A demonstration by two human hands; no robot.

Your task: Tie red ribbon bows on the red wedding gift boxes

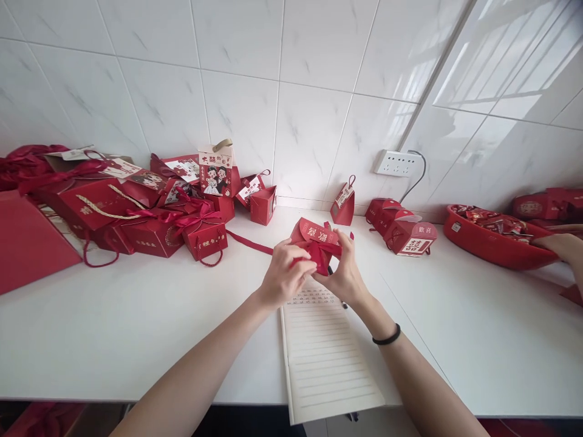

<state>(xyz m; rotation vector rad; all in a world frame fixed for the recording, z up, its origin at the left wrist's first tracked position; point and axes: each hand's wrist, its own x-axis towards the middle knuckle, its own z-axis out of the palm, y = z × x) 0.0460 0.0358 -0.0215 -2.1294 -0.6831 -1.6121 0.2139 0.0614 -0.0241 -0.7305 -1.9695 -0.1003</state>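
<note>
A small red gift box [314,232] with gold characters on its rounded flap is held up over the upper part of the notebook [334,364]. A dark red ribbon [250,244] crosses its front, and one long tail trails left across the table. My left hand [286,272] has its fingers closed on the ribbon at the box's front. On the other side, my right hand [344,267] grips the box, thumb below and fingers along the right edge. The fingers hide part of the ribbon. A dark pen [344,305] shows partly beneath my right hand.
Left stands a pile of red gift boxes [148,233] with ribbons and cord handles. More boxes [412,235] stand right of centre, below a white power strip [397,162]. Another person's hand [562,246] reaches into a red basin [483,246] of wrapped sweets at far right.
</note>
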